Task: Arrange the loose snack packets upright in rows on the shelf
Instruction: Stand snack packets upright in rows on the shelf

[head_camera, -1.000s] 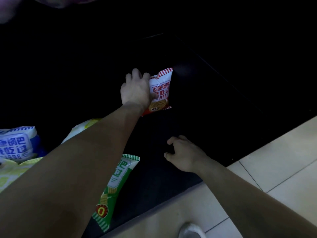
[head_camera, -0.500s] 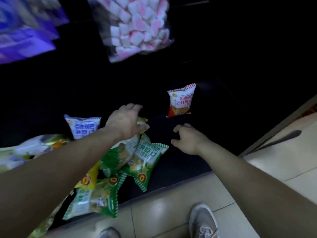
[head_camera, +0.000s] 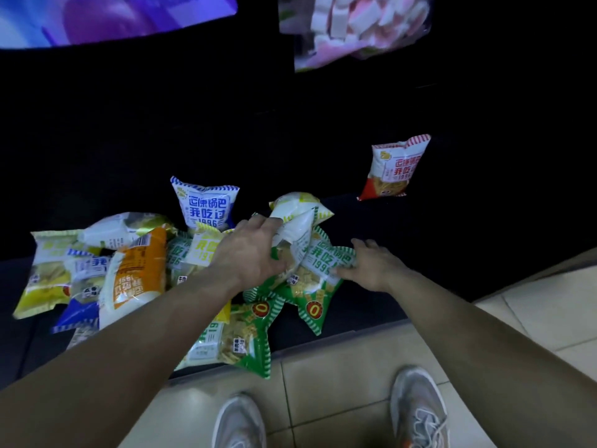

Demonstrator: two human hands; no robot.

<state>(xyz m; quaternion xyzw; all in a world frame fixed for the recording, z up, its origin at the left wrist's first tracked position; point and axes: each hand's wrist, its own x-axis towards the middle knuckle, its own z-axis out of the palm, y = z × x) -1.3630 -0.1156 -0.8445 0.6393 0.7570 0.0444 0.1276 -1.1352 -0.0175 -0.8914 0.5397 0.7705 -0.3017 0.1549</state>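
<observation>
A red-and-white snack packet (head_camera: 395,169) stands upright alone at the back right of the dark shelf (head_camera: 371,305). Several loose packets lie in a heap at the left and centre: a blue one (head_camera: 206,203) upright, an orange one (head_camera: 137,270), yellow ones (head_camera: 48,276) and green ones (head_camera: 240,337). My left hand (head_camera: 250,252) closes on a green-and-white packet (head_camera: 295,231) on top of the heap. My right hand (head_camera: 371,266) rests with its fingers on a green packet (head_camera: 318,286) beside it.
A bag of pink and white marshmallows (head_camera: 355,24) and a purple package (head_camera: 106,17) hang above the shelf. Beige floor tiles (head_camera: 339,383) run along the shelf's front edge, with my two grey shoes (head_camera: 418,412) on them.
My left hand let go of the red packet at the back right, swung left to the heap and took hold of a green-and-white packet. My right hand moved onto a green packet.
</observation>
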